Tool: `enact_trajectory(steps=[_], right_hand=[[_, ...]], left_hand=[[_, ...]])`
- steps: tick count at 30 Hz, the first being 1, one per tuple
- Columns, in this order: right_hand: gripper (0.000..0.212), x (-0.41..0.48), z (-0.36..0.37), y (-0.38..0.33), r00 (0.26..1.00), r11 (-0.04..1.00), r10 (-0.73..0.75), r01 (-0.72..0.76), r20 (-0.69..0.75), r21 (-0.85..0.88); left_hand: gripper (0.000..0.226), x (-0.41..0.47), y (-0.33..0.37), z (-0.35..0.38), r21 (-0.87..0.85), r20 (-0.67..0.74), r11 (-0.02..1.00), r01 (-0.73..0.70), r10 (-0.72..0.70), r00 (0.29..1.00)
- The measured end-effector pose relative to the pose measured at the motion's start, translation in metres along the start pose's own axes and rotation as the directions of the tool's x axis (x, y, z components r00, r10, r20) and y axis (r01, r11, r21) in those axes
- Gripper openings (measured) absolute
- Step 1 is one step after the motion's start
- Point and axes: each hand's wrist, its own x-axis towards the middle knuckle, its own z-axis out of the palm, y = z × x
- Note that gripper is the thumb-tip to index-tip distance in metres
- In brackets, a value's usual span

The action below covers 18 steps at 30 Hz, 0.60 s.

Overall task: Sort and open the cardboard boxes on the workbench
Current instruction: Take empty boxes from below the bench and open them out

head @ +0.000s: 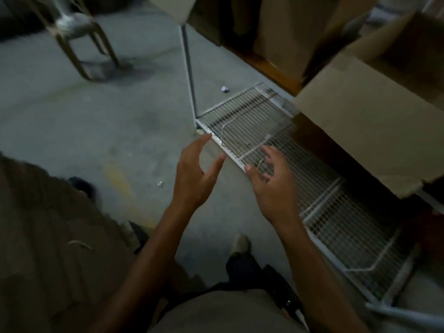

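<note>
A large brown cardboard box [374, 121] with raised flaps juts out from the right, above a low white wire shelf [242, 121]. More cardboard boxes [283, 27] stand at the top, behind a wooden edge. My left hand [194, 174] hovers over the floor in front of the shelf's corner, fingers spread and empty. Over the shelf's front rail my right hand [271, 181] floats with loosely bent fingers, holding nothing. Both hands are apart from the box.
A white metal post [189, 75] rises from the shelf's corner. A chair [79, 37] stands on the grey concrete floor at the top left. Small scraps lie on the floor [224, 88]. A big brown cardboard surface [48, 236] fills the lower left. My shoe [240, 243] shows below.
</note>
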Motion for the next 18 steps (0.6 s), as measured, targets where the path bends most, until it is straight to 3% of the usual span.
enact_trajectory(steps=[8, 18], right_hand=[[0.058, 0.115, 0.078, -0.052, 0.988, 0.990, -0.141, 0.138, 0.069, 0.038], [0.060, 0.294, 0.152, -0.137, 0.971, 0.967, -0.237, 0.233, 0.030, 0.099]], left_hand=[[0.054, 0.116, -0.045, -0.048, 0.036, -0.173, 0.999, -0.003, 0.009, 0.985], [0.058, 0.315, -0.074, -0.101, 0.122, -0.238, 0.991, -0.056, 0.084, 0.968]])
